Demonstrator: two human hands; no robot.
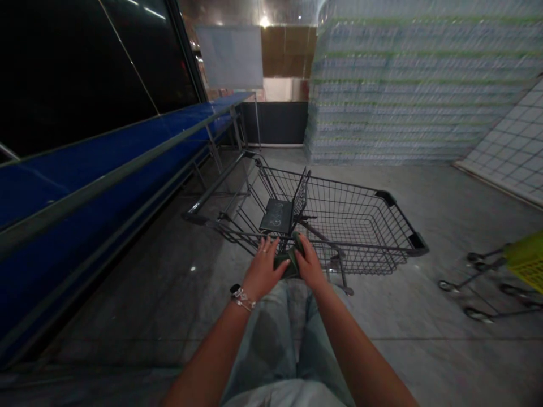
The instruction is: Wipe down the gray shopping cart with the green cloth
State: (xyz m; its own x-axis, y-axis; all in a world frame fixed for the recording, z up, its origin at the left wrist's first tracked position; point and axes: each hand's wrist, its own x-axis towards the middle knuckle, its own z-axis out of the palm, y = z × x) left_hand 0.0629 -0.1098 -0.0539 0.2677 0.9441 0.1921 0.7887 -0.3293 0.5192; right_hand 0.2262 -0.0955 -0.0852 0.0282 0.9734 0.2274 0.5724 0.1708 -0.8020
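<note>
An empty wire shopping cart (360, 223) stands in front of me on the concrete floor, its child seat flap (278, 216) folded up. My left hand (263, 270) rests on the cart's dark green handle (286, 261), fingers curled over it, with a bracelet and a watch on the wrist. My right hand (309, 263) is wrapped round the same handle close beside the left one.
A long blue counter with a metal rail (106, 181) runs along the left, dark glass above it. A tall wall of stacked bottled-water packs (403, 85) rises ahead on the right. A yellow cart (524, 263) stands at the right edge.
</note>
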